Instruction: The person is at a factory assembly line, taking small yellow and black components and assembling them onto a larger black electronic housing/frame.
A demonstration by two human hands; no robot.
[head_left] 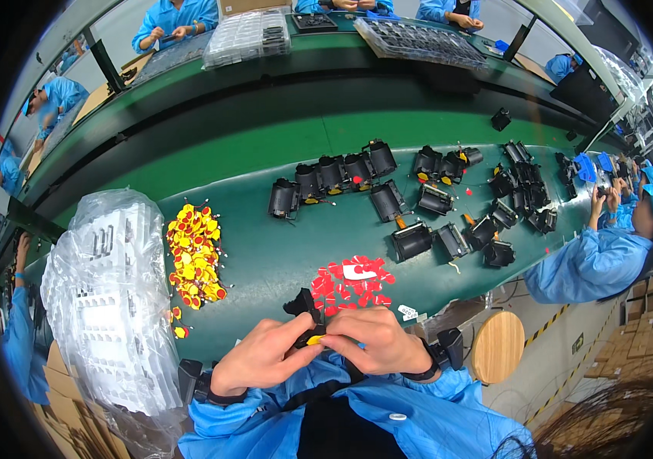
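Left hand (261, 358), angled inward, grips a black part (302, 304); right hand (378, 336) seemingly pinches a yellow piece (315, 340).

The held part (302, 303) looks plastic (rather matt), the tabletop (265, 268) smooth, the stool (498, 346) wooden.

Trays (104, 268) left, discs (195, 256) beside them, scraps (334, 287) centre, housings (413, 242) beyond

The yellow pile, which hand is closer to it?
Left. The left hand is below and right of the yellow pile in the picture; the right hand is farther right.
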